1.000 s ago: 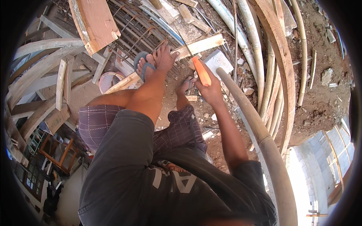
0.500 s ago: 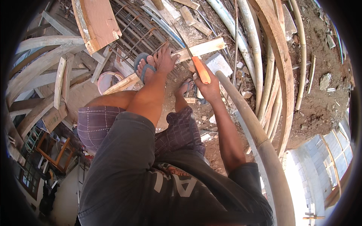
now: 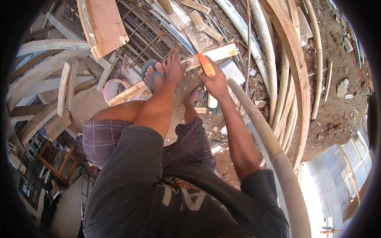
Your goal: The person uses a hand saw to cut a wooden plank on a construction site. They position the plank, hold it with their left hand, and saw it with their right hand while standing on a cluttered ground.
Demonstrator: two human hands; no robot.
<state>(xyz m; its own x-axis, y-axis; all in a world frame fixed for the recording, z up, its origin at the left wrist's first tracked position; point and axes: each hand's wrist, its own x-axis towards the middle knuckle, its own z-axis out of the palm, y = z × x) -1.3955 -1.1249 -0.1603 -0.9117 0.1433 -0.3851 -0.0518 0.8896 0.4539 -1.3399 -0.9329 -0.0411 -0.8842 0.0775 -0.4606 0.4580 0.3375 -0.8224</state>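
My right hand [image 3: 215,84] is closed around the orange handle [image 3: 206,65] of a handsaw. Its thin dark blade [image 3: 192,43] points away from me, crossing above a pale wooden plank [image 3: 218,52]. Whether the teeth touch the wood cannot be made out. My left hand [image 3: 174,69] grips the plank left of the saw, fingers reaching over its far edge. Beside that hand, a sandalled foot [image 3: 153,77] presses on the plank. The plank slants from lower left to upper right, and my left hand and the foot hide its middle.
Tied steel bars [image 3: 147,39] lie beyond the plank. A pink-rimmed bucket [image 3: 112,90] stands by its left end. Long bamboo poles [image 3: 274,148] and a curved timber beam [image 3: 295,59] rise on the right. Timber props [image 3: 47,79] crowd the left, with rubble around my other foot [image 3: 193,97].
My right hand and the saw have moved a little away from me and to the left. My left hand and the foot stay at the same place on the plank.
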